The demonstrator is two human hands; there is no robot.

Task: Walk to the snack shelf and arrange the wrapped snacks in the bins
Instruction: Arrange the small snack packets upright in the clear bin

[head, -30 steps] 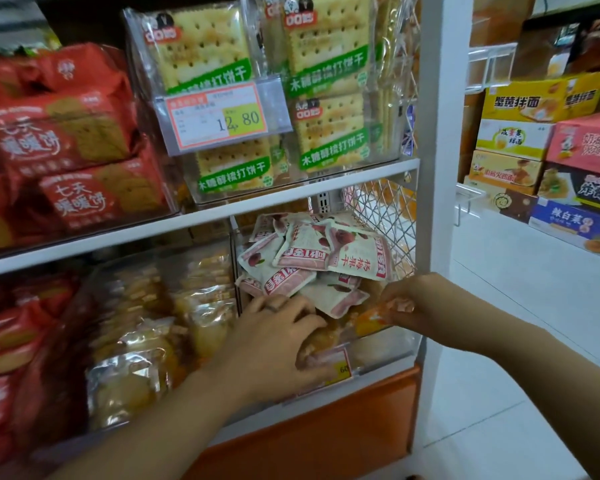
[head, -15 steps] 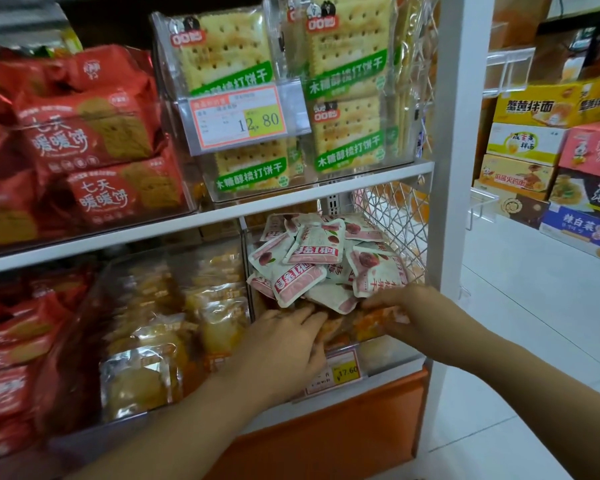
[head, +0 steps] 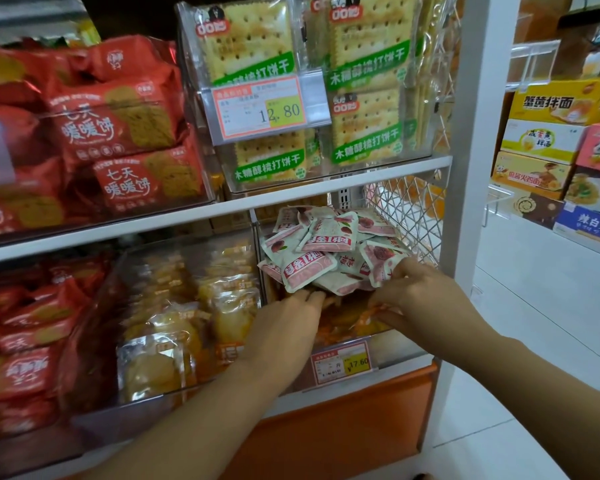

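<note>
The pink packets [head: 329,258] are heaped above the front wall of the bin [head: 402,344], so a careless nudge from either hand could, I judge, tip some out over the front. The left hand [head: 284,327] lies flat with its fingers straight, the tips just under the heap's front edge. The right hand [head: 420,299] pinches the heap's near corner, and the rest lies just beyond its fingertips.

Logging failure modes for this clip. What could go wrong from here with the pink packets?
1. The pink packets sit in a loose heap above the bin front. With the left hand touching its base and the right hand gripping its edge, some may slide out and fall.
2. They lie on orange packets in the same bin, so the two kinds may get mixed.
3. The price tag sits beside the left wrist and could get knocked.
</note>
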